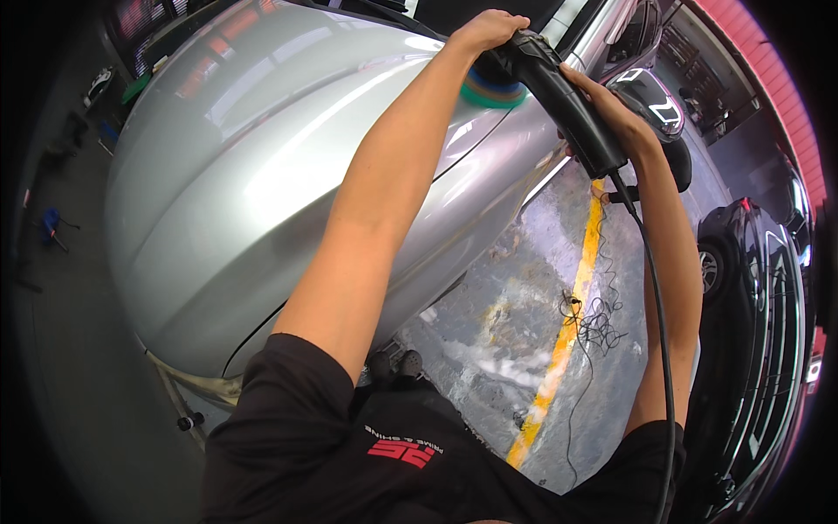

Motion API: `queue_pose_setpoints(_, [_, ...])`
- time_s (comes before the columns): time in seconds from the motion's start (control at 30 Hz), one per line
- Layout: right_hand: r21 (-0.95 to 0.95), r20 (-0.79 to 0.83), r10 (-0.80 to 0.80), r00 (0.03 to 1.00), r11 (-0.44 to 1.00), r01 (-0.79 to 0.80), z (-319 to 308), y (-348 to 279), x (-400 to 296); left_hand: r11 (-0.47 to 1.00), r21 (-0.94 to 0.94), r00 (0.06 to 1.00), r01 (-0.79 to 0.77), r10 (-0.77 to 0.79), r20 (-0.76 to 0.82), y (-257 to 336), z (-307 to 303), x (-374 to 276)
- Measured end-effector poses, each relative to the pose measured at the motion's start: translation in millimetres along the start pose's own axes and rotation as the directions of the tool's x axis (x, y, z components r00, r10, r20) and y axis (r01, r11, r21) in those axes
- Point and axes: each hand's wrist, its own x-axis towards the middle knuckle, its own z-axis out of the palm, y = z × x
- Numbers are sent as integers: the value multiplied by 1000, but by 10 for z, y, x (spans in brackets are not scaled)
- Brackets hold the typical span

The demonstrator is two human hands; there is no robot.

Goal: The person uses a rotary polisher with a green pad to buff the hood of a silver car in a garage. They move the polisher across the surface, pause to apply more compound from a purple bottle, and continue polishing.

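My left hand point(491, 29) grips the front end of a black electric car polisher point(563, 98), at the top of the view. Around the tool's rear body wraps my right hand point(609, 108), its fingers partly hidden behind the housing. The green-edged polishing pad point(494, 98) looks blurred and rests against the silver car's bodywork, close to the windshield end of the hood point(275, 183). From the polisher's rear a black power cord point(648, 255) hangs down across my right forearm.
Masking tape point(222, 386) edges the car's front. A glossy side mirror point(648, 105) juts out beyond my right hand. A thin cable lies tangled point(592, 321) by a yellow floor line point(556, 360). Someone's dark-clothed limb point(625, 194) shows nearby. A black car point(753, 340) stands at right.
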Motion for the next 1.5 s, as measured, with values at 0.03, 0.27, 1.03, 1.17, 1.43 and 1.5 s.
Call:
queue_pose_setpoints(0.03, [14, -6, -10, 1000, 1000, 10, 16, 41, -31, 999, -46, 1000, -1, 1, -4, 16, 26, -51])
queue_pose_setpoints(0.27, [190, -43, -10, 999, 982, 18, 416, 401, -325, 990, -120, 994, -74, 63, -89, 268, -29, -779])
queue_pose_setpoints(1.03, [261, 22, -436, 900, 871, 416, 1238, 1624, -537, 976, 130, 898, -175, 213, -384, 1035, 54, -2854])
queue_pose_setpoints(1.17, [298, 65, -480, 875, 846, 442, 932, 1803, -312, 960, 201, 871, -195, 264, -414, 1008, 318, -2655])
queue_pose_setpoints(1.43, [360, 116, -551, 826, 799, 482, 442, 2027, 88, 928, 320, 869, -192, 312, -383, 994, 683, -2337])
queue_pose_setpoints(1.5, [327, 133, -555, 821, 807, 493, 376, 2050, 142, 924, 335, 862, -186, 317, -395, 1000, 724, -2301])
